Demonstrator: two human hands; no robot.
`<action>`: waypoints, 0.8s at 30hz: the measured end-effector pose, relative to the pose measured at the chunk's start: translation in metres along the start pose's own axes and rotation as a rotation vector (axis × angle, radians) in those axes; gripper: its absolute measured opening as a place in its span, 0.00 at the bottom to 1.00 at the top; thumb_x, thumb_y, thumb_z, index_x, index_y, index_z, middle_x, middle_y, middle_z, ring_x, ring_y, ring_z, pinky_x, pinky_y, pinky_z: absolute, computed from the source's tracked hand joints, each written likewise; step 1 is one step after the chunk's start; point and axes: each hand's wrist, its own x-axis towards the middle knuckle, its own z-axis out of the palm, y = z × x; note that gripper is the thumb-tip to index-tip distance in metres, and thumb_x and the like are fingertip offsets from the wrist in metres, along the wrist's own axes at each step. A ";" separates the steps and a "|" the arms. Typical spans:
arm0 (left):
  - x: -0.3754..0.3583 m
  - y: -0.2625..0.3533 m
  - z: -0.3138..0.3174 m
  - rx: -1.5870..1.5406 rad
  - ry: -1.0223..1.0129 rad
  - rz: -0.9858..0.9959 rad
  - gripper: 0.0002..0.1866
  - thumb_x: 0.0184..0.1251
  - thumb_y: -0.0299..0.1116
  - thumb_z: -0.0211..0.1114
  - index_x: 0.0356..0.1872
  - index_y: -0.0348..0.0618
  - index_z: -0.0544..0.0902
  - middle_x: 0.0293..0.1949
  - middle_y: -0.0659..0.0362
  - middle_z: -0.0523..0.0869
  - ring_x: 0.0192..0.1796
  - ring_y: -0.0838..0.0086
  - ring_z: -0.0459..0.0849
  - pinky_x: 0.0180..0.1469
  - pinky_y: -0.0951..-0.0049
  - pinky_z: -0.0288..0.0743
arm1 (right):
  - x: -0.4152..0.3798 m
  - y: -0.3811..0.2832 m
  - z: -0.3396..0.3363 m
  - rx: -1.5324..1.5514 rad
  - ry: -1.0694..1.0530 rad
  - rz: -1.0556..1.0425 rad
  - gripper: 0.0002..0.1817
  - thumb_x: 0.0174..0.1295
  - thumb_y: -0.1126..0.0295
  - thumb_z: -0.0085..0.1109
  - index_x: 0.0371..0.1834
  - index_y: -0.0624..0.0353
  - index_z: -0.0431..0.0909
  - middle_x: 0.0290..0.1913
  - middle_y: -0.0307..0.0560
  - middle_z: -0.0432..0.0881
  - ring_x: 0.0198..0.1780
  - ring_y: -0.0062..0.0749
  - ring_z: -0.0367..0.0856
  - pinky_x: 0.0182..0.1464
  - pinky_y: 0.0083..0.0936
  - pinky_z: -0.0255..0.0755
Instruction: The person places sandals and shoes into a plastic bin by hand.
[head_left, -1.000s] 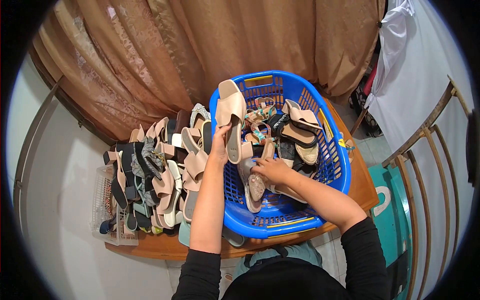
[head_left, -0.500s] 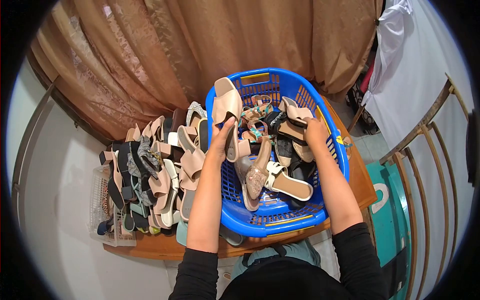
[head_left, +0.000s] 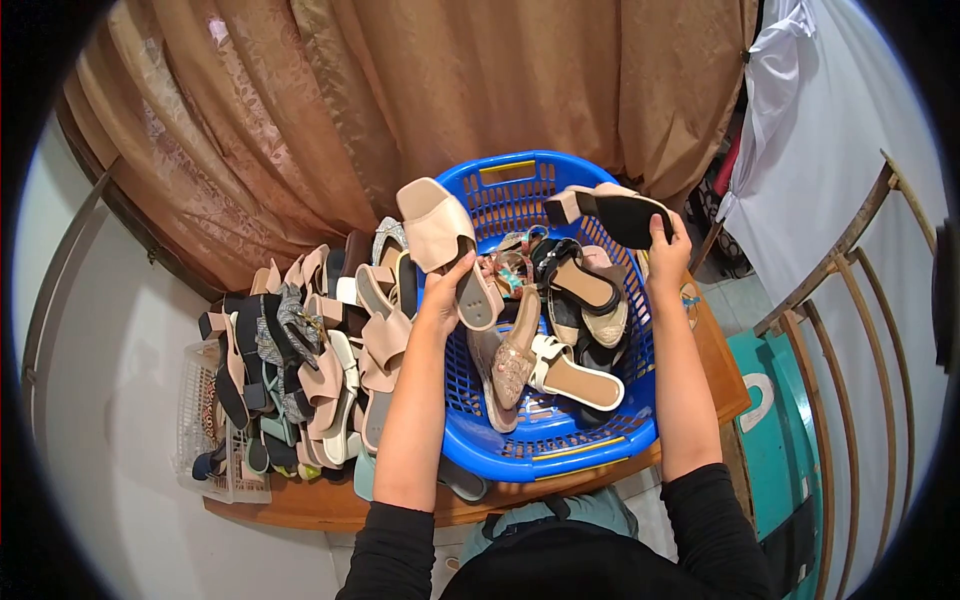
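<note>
My left hand [head_left: 447, 290] is closed on a beige block-heel slide sandal [head_left: 436, 238], held above the left rim of the blue laundry basket [head_left: 545, 468]. At the basket's right side, my right hand [head_left: 668, 250] grips a second heeled sandal [head_left: 625, 215] by its toe end, its black sole facing me. Inside the basket lie several shoes: a white slide sandal [head_left: 580, 384], a glittery pointed mule [head_left: 515, 365], a black sandal [head_left: 585, 285] and strappy sandals with turquoise bits [head_left: 515, 270].
A pile of sandals [head_left: 320, 370] covers the left of the wooden table [head_left: 330, 512], beside a white plastic basket [head_left: 195, 430]. Brown curtains [head_left: 400, 100] hang behind. At the right are a wooden rack [head_left: 840, 260] and a teal container [head_left: 765, 420].
My right hand has raised its sandal up out of the basket and turned the sole toward me. The left hand's sandal has shifted slightly left and down.
</note>
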 end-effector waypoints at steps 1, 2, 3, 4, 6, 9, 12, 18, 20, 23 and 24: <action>0.000 0.000 0.001 -0.060 0.000 0.042 0.21 0.53 0.38 0.71 0.44 0.37 0.77 0.38 0.55 0.82 0.38 0.70 0.83 0.39 0.69 0.80 | 0.001 0.004 0.001 0.209 -0.013 0.119 0.10 0.63 0.67 0.56 0.41 0.64 0.77 0.35 0.41 0.80 0.37 0.22 0.75 0.42 0.19 0.69; 0.000 -0.001 0.001 -0.121 0.001 0.084 0.19 0.54 0.37 0.70 0.43 0.37 0.77 0.39 0.54 0.83 0.40 0.69 0.83 0.40 0.68 0.81 | 0.001 0.007 0.002 0.419 -0.028 0.239 0.10 0.63 0.67 0.56 0.41 0.63 0.77 0.35 0.40 0.80 0.37 0.21 0.75 0.42 0.17 0.69; -0.001 0.001 0.002 -0.156 0.004 0.099 0.18 0.55 0.35 0.69 0.44 0.37 0.77 0.39 0.54 0.83 0.38 0.70 0.83 0.39 0.68 0.81 | 0.000 0.000 0.003 0.420 -0.029 0.240 0.10 0.63 0.67 0.56 0.41 0.63 0.77 0.35 0.40 0.80 0.37 0.21 0.75 0.42 0.17 0.69; -0.001 0.001 0.001 -0.155 0.005 0.099 0.18 0.55 0.35 0.69 0.44 0.37 0.77 0.39 0.54 0.83 0.38 0.70 0.83 0.39 0.68 0.81 | -0.002 -0.008 0.004 0.469 -0.051 0.311 0.10 0.63 0.67 0.57 0.41 0.63 0.77 0.36 0.39 0.79 0.37 0.20 0.75 0.42 0.17 0.69; -0.001 0.003 0.000 -0.166 0.034 0.114 0.18 0.55 0.36 0.70 0.43 0.38 0.77 0.38 0.54 0.83 0.37 0.71 0.83 0.38 0.70 0.81 | -0.004 -0.014 0.006 0.518 -0.074 0.384 0.10 0.63 0.67 0.57 0.40 0.63 0.77 0.36 0.39 0.79 0.37 0.19 0.74 0.42 0.16 0.69; -0.002 0.005 -0.007 -0.143 -0.023 0.089 0.18 0.57 0.41 0.68 0.41 0.39 0.77 0.33 0.57 0.82 0.33 0.73 0.82 0.34 0.71 0.80 | -0.008 -0.018 0.010 0.311 -0.171 0.194 0.10 0.61 0.67 0.59 0.38 0.62 0.78 0.33 0.38 0.79 0.34 0.18 0.75 0.38 0.16 0.69; -0.012 0.000 -0.003 -0.009 -0.077 0.087 0.22 0.58 0.46 0.66 0.49 0.47 0.75 0.37 0.61 0.81 0.36 0.75 0.82 0.36 0.72 0.80 | -0.014 -0.016 0.016 0.123 -0.262 0.177 0.10 0.59 0.66 0.61 0.35 0.63 0.79 0.31 0.37 0.79 0.33 0.18 0.75 0.37 0.16 0.68; -0.015 -0.012 0.014 0.217 -0.261 -0.056 0.21 0.64 0.39 0.60 0.56 0.42 0.73 0.49 0.58 0.81 0.46 0.74 0.81 0.44 0.69 0.79 | -0.026 -0.027 0.025 0.263 -0.348 0.291 0.11 0.58 0.65 0.62 0.34 0.62 0.78 0.30 0.37 0.79 0.31 0.17 0.75 0.35 0.15 0.68; -0.018 -0.013 0.014 0.218 -0.303 -0.095 0.21 0.63 0.38 0.61 0.56 0.42 0.73 0.49 0.57 0.81 0.46 0.73 0.81 0.45 0.69 0.79 | -0.027 -0.027 0.027 0.322 -0.342 0.344 0.11 0.59 0.64 0.62 0.35 0.62 0.78 0.31 0.37 0.80 0.32 0.17 0.75 0.36 0.15 0.69; -0.015 -0.021 0.011 0.339 -0.386 -0.084 0.22 0.62 0.37 0.62 0.56 0.41 0.73 0.50 0.56 0.80 0.47 0.73 0.81 0.46 0.68 0.79 | -0.032 -0.029 0.030 0.446 -0.353 0.459 0.11 0.59 0.65 0.61 0.37 0.62 0.78 0.32 0.38 0.80 0.33 0.17 0.76 0.37 0.14 0.70; -0.012 -0.025 0.009 0.458 -0.425 -0.028 0.22 0.61 0.36 0.62 0.56 0.41 0.73 0.50 0.56 0.80 0.47 0.74 0.81 0.46 0.68 0.78 | -0.035 -0.033 0.032 0.480 -0.367 0.461 0.11 0.60 0.65 0.61 0.37 0.62 0.78 0.32 0.38 0.81 0.33 0.17 0.77 0.37 0.14 0.70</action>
